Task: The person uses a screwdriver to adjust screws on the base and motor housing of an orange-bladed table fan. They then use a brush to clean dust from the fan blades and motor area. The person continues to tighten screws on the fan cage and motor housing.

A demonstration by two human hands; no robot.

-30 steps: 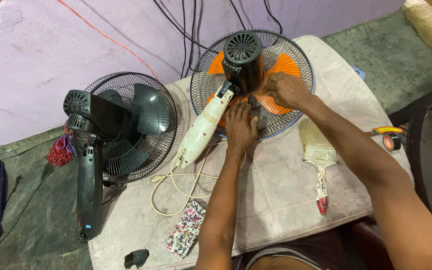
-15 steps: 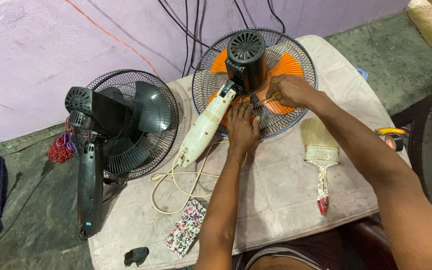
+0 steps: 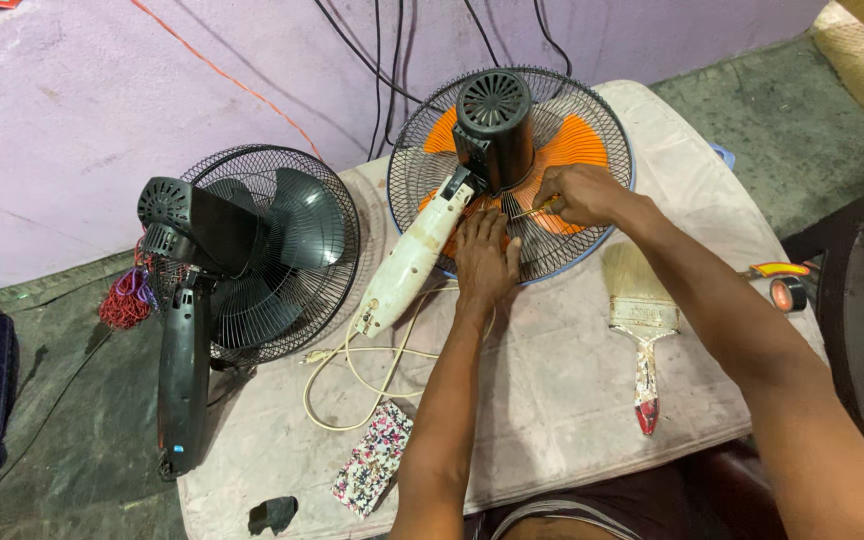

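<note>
A person seated at a cloth-covered table (image 3: 572, 400) is working on an orange-bladed fan (image 3: 572, 150) lying face down, its wire guard (image 3: 592, 225) flat on the cloth and its black motor housing (image 3: 495, 120) pointing up toward the camera. The right hand (image 3: 582, 195) is closing its fingers around a slim tool with a yellowish handle (image 3: 535, 209), apparently a screwdriver, whose shaft is running roughly level and pointing left toward the base of the motor housing. The left hand (image 3: 485, 260) is lying flat with fingers spread on the guard just below that spot, touching the mesh and pinching nothing. The tool tip is sitting between the two hands, nearer the right, with the motor housing just above and to the left of it. The fan's white neck (image 3: 414, 262) is stretching away diagonally toward the lower left, its pale cord (image 3: 352, 370) looping on the cloth. A second, black fan (image 3: 252, 250) is lying well apart at the table's left end. A paintbrush (image 3: 642, 330) is resting near the right forearm, a floral-patterned case (image 3: 372, 470) near the front edge
</note>
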